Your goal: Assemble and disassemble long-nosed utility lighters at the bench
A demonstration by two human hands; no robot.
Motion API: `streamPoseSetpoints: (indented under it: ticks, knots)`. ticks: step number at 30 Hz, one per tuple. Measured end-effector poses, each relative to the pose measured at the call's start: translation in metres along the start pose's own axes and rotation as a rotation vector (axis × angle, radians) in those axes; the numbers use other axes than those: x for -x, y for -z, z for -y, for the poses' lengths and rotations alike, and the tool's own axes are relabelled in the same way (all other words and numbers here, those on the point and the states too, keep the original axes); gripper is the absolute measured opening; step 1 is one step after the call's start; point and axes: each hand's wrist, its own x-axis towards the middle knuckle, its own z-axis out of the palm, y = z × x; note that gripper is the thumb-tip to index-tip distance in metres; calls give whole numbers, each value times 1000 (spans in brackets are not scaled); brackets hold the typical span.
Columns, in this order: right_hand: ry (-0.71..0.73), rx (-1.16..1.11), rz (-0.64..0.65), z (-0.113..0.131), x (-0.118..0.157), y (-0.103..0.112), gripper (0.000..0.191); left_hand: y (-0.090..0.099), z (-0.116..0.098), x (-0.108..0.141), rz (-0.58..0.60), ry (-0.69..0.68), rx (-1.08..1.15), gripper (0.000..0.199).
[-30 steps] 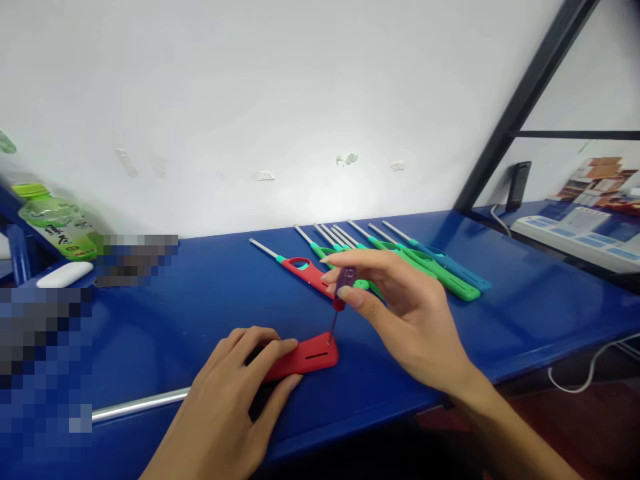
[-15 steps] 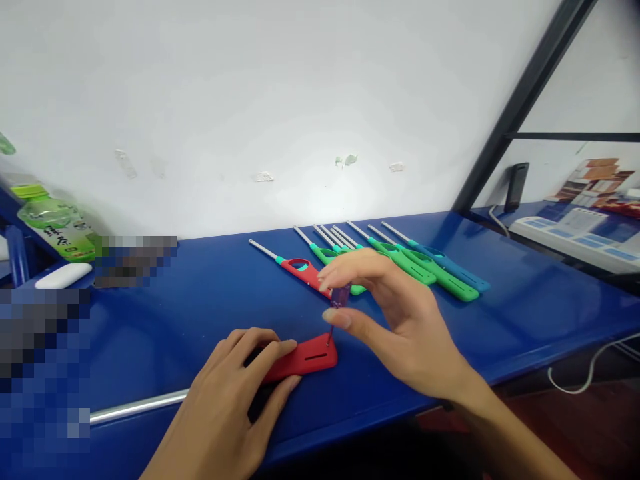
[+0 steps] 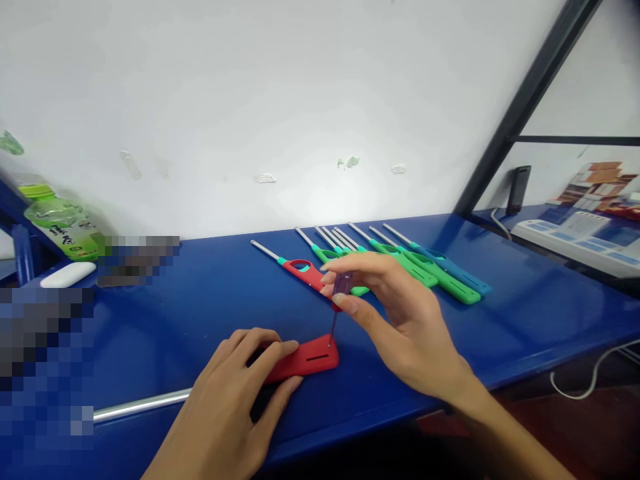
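My left hand (image 3: pixel 233 387) is closed round a red lighter (image 3: pixel 313 360) lying on the blue table, with its metal rod (image 3: pixel 143 405) reaching out to the left. Between the fingertips and thumb of my right hand (image 3: pixel 405 320) is a small screwdriver (image 3: pixel 343 285) with a dark purple handle. Its thin shaft points down, and the tip touches the end of the red handle at a small screw or hole. Behind my right hand lies another red lighter (image 3: pixel 305 272), partly hidden by the fingers.
Several green lighters (image 3: pixel 453 283) and a blue lighter (image 3: pixel 465 273) lie behind my right hand on the blue table (image 3: pixel 215 287). At the left are a green bottle (image 3: pixel 67 230) and a white object (image 3: pixel 69 275). A power strip (image 3: pixel 575 240) is at the right.
My right fingers have shifted slightly on the screwdriver, and more of its shaft shows. The lighter stays under my left hand. The view has moved a little.
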Motion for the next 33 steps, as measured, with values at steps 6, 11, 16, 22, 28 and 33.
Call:
streamPoseSetpoints:
  ticks: [6,11,16,22,28,33]
  knots:
    - [66,35,-29,-2,1,-1,25,1,0,-1,-14,-10,3,22]
    - [50,10,-10,-1,2,-1,31,1,0,-1,-4,-2,12,21]
    - [72,14,-12,-2,0,0,25,1,-1,-1,3,4,5,21]
    - [36,3,14,0,0,-1,34,0,1,-1,5,6,12,23]
    - [88,62,-14,1,0,0,31,-1,1,2,18,17,14,23]
    - [51,20,44,0,0,-2,40,-1,4,4,63,29,16,25]
